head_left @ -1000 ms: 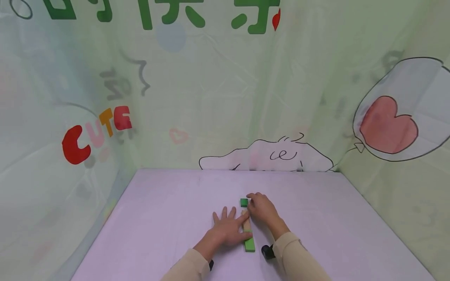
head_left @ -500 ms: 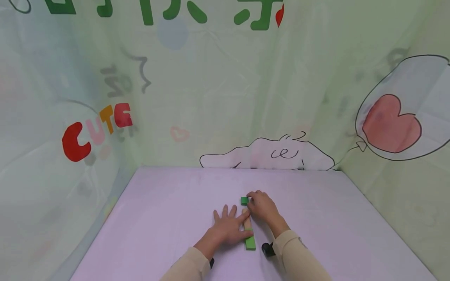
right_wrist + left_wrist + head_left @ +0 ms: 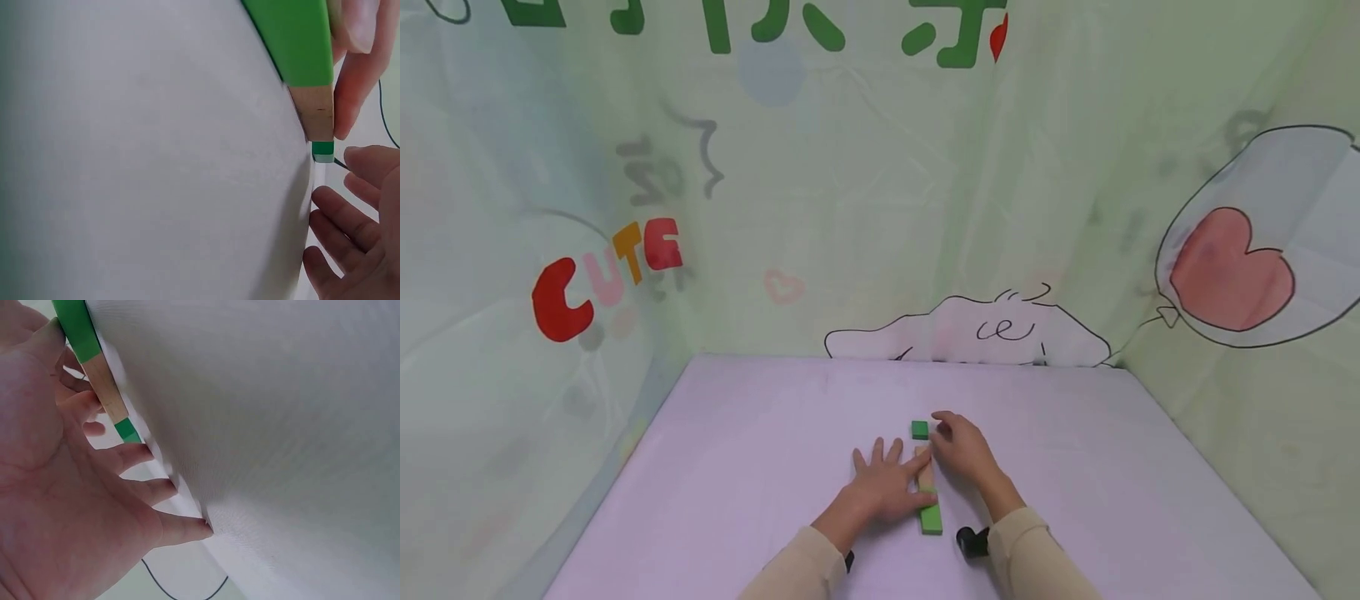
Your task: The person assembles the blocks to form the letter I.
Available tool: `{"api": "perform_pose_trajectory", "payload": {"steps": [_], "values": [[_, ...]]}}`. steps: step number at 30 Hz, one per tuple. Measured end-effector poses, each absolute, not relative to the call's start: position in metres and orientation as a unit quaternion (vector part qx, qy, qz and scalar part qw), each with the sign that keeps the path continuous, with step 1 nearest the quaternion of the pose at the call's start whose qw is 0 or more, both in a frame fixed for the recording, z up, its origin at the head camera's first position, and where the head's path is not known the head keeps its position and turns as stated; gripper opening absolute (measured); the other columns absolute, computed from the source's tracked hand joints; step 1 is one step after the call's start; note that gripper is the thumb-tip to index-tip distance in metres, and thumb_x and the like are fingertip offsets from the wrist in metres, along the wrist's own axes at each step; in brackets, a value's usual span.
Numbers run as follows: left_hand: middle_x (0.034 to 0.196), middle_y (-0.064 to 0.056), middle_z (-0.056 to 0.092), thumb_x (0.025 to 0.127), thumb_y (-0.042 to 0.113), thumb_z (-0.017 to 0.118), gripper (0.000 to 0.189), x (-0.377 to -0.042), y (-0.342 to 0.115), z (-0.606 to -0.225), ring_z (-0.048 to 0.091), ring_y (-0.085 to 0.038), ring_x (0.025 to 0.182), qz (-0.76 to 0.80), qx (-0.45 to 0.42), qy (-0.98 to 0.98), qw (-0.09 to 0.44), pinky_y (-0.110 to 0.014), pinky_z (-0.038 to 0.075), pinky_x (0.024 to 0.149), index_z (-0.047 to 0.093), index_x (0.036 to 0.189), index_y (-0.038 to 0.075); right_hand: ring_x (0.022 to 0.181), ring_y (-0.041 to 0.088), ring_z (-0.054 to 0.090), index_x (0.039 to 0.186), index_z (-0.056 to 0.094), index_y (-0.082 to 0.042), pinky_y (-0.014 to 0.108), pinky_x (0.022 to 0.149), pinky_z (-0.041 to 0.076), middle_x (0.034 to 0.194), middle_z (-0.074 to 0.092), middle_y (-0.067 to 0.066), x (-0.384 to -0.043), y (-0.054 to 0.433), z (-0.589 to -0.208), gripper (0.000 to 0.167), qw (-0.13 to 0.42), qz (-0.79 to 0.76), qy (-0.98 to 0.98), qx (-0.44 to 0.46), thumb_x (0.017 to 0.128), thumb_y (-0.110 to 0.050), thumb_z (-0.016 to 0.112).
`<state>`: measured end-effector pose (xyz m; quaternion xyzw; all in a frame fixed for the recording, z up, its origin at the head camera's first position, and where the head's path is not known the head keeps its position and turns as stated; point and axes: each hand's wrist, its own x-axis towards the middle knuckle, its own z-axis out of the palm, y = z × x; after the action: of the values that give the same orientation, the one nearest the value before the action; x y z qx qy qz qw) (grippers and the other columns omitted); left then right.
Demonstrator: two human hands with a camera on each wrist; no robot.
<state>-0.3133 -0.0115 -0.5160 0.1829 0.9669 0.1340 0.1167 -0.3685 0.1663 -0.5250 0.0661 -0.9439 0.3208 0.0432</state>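
Note:
A row of blocks runs away from the person on the lilac tabletop [image 3: 775,417]. Nearest is a light green block [image 3: 931,521], then a plain wooden block [image 3: 926,477], and beyond a gap a small dark green block [image 3: 920,430]. My left hand [image 3: 880,487] lies with fingers spread, its thumb on the light green block and its index finger at the wooden one. Its other fingertips rest on the cloth in the left wrist view. To the right of the small block, my right hand [image 3: 964,450] has loosely bent fingers around nothing, a narrow gap from that block.
Printed cloth walls [image 3: 850,208] enclose the table at the back and both sides. A black wrist device [image 3: 973,542] sits by the right sleeve [image 3: 1037,554], close over the tabletop.
The right hand's fingers have drawn slightly right, away from the small dark green block's edge. The left hand and the blocks stay in place; the head view shifts a little.

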Motion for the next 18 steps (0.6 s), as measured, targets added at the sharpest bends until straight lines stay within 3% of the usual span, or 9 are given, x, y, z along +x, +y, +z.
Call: {"api": "perform_pose_trajectory", "payload": {"steps": [18], "values": [[0.168,-0.015,0.033,0.098,0.069,0.05,0.068,-0.315,-0.01,-0.519,0.023,-0.048,0.156,0.149,0.18,0.966,0.111,-0.078,0.016,0.117,0.038,0.159,0.041,0.12,0.035,0.065,0.138,0.062,-0.006,0.053,0.106,0.05,0.122,0.07,0.014,-0.345,0.175,-0.532,0.038,0.047,0.372,-0.927,0.026,0.101,-0.013,0.063]]}}
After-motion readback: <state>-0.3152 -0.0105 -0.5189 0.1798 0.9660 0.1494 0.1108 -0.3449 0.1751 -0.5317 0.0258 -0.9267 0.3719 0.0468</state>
